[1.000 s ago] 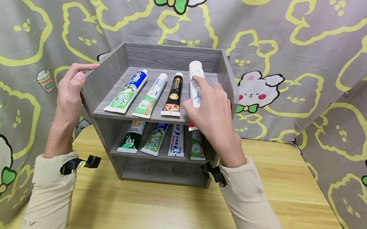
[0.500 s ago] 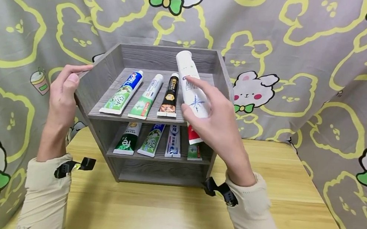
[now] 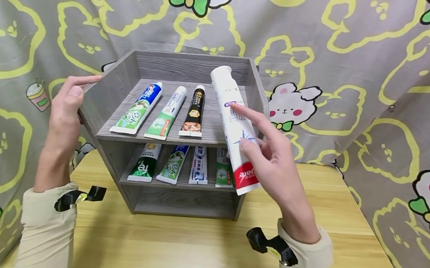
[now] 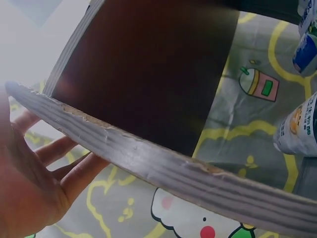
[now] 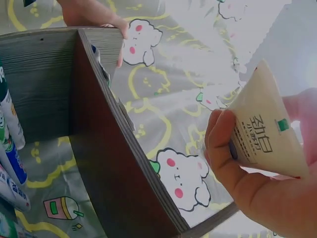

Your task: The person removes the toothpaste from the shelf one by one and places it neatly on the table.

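Observation:
My right hand (image 3: 280,169) grips a white toothpaste tube (image 3: 229,98) with a blue star and a red end, between thumb and fingers, index finger laid along it. The tube slants in front of the right end of a grey wooden shelf (image 3: 190,67), cap pointing away. In the right wrist view, the tube's flat side (image 5: 265,131) faces the camera. My left hand (image 3: 65,112) rests against the shelf's left side panel, index finger reaching its top edge. Fairly straight fingers (image 4: 81,173) lie behind the panel edge in the left wrist view.
On the top board lie a blue-green tube (image 3: 138,108), a white-green tube (image 3: 167,112) and a black tube (image 3: 193,112). Several more tubes, including a dark green tube (image 3: 146,161), lie on the middle board. The shelf stands on a wooden table (image 3: 171,251) before a patterned curtain (image 3: 283,10).
My right hand has lifted the white toothpaste tube off the top board's right side and drawn it toward me, its red end now in front of the shelf. My left hand stays at the side panel.

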Tool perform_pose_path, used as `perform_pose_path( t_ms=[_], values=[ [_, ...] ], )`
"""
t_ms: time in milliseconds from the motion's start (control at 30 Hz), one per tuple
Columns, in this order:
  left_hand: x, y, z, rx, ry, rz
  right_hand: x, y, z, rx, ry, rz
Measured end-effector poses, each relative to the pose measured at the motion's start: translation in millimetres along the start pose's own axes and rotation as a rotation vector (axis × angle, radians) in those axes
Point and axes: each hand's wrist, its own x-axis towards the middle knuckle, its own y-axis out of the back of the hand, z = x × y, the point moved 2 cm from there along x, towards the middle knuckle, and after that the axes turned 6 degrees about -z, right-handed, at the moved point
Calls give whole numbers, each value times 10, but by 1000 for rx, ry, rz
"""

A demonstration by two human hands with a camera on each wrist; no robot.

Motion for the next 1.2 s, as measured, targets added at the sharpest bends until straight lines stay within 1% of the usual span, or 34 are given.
perform_pose_path(
  t_ms=[67,133,233,267,333,367,433,533,567,667,733,800,1033,1133,1200],
  values=[
    [-3,12,-8,-44,-13,6,-53,15,-5,8,3,1],
    [-4,13,-13,-90,-11,7,-108,34,-14,10,13,10],
    [12,0,-10,-106,-7,-9,-190,73,-23,23,39,29],
    [19,-4,-8,-95,-5,-15,-218,89,-24,30,50,35],
    [37,-15,0,-103,7,-20,-272,123,-21,47,69,46],
    [44,-19,7,-87,9,-20,-298,141,-17,56,76,52],
    [57,-19,11,-72,6,-9,-346,176,-6,67,84,66],
    [61,-20,6,-50,-9,11,-418,231,33,61,95,110],
    [57,-19,0,-30,-17,16,-444,247,53,58,99,124],
    [39,-16,-23,-10,-30,33,-514,287,134,67,128,155],
    [22,-15,-34,-8,-32,40,-563,305,191,86,152,168],
    [12,-16,-42,-31,-30,44,-612,326,248,107,164,181],
    [4,-26,-39,-113,-30,39,-779,453,430,144,105,280],
    [10,-24,-41,-113,-32,39,-815,513,517,155,83,318],
    [12,-21,-47,-104,-30,39,-831,549,579,145,47,343]
  ],
)
